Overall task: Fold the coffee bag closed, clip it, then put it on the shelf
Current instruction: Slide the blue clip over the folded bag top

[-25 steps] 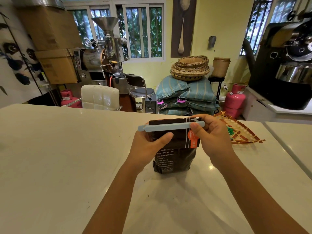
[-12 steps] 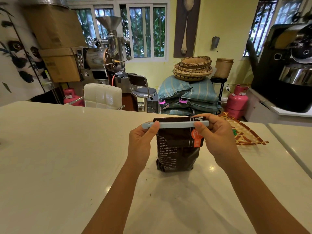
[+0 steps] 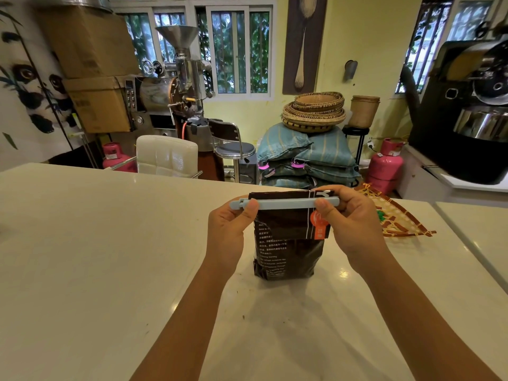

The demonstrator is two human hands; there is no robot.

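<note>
A dark brown coffee bag (image 3: pixel 286 243) with white print and an orange label stands upright on the cream counter (image 3: pixel 96 257). Its top is folded over. A long pale blue clip (image 3: pixel 286 203) lies across the folded top. My left hand (image 3: pixel 228 232) pinches the clip's left end, thumb on the front. My right hand (image 3: pixel 349 218) pinches the clip's right end together with the bag's top corner. No shelf is in view.
A woven bamboo tray (image 3: pixel 395 218) lies on the counter just right of my right hand. A seam (image 3: pixel 467 243) splits off a second counter at the right. Beyond the far edge stand a white chair (image 3: pixel 166 155), stool, sacks, gas cylinders and roasting machines.
My left hand slid from the bag's front up to the clip's left end. The bag now stands straighter and the clip lies level across the fold.
</note>
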